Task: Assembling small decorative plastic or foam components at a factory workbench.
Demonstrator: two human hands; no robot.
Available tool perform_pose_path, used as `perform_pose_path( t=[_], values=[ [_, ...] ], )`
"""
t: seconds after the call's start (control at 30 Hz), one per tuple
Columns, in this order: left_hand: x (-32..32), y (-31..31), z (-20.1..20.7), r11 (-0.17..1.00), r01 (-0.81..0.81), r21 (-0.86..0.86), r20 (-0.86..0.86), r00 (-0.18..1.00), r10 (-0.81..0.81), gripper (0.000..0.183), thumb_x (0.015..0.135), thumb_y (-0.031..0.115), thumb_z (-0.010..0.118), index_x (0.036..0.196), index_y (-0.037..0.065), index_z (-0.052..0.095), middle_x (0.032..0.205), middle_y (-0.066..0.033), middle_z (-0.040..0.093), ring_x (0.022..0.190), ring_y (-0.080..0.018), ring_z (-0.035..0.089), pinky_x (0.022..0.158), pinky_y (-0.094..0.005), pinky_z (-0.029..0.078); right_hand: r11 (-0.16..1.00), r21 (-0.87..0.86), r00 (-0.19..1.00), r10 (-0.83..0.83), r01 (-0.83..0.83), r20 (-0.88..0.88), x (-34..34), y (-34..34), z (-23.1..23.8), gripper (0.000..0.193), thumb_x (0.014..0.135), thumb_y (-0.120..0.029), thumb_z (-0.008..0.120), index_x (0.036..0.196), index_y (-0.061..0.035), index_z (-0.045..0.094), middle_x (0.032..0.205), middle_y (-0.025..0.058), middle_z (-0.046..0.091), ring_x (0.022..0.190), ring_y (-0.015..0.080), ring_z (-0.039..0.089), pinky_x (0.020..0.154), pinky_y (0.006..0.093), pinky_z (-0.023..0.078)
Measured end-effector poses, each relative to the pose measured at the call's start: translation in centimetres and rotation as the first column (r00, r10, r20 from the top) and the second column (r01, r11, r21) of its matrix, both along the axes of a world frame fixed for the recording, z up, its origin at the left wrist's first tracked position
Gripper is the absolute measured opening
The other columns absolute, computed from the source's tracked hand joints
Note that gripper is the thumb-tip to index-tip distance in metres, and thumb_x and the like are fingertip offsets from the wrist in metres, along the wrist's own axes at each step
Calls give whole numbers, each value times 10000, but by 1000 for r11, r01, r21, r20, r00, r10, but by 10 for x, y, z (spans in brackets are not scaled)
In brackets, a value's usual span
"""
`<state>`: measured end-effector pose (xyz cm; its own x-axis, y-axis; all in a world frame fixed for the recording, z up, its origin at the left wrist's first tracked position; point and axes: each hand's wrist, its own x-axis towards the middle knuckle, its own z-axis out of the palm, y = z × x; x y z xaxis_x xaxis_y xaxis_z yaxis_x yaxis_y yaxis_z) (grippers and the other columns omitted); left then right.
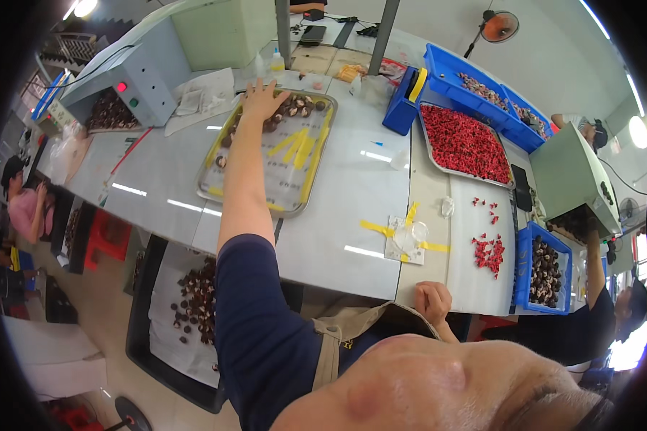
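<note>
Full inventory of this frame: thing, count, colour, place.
Steel tray with yellow tape strips: one, silver, table centre.
Small dark brown pieces: a cluster, tray's far end.
Steel tray of red pieces: one, right of centre.
Loose red pieces: small heap, table right.
Blue plastic bins: several, far right; one near bin holds dark pieces.
Grey control box with red button: one, far left.
Black floor crate with dark pieces: one, below the table.
Orange fan: one, top right.
Other people: left and right edges.
Left hand: reaching onto the dark pieces.
Right hand: closed at the near table edge; holding anything, unclear.
</note>
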<state>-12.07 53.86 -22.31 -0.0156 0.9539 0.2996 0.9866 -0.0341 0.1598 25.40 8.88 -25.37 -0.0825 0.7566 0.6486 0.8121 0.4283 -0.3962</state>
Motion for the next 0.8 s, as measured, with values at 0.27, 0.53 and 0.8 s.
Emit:
perform_pose_path(
  t=[0.27,0.53,0.8],
  values=[
    [-10,-58,14,827,528,-195,310,833,-459,499,785,484,594,1169,166,582,1057,-105,619,986,-261,593,851,-328,451,999,-42,1000,11,-11,-7,10,6,-5,81,713,-15,639,698,-49,567,702,77,612,611,244,582,532,325,458],
    [62,-50,49,902,431,15,290,862,-417,302,789,357,617,941,97,645,888,-113,633,841,-275,600,766,-360,472,997,-67,998,42,-44,-40,9,7,-2,85,700,-7,648,703,-46,573,704,78,610,609,244,583,531,322,460],
    [85,-12,-1,937,347,40,-60,937,-345,374,714,344,641,1015,124,619,1097,-95,527,1076,-286,495,878,-410,434,997,-65,996,34,-39,-86,11,7,-6,92,691,1,658,707,-35,574,699,84,607,590,239,579,513,317,456]
  ],
)
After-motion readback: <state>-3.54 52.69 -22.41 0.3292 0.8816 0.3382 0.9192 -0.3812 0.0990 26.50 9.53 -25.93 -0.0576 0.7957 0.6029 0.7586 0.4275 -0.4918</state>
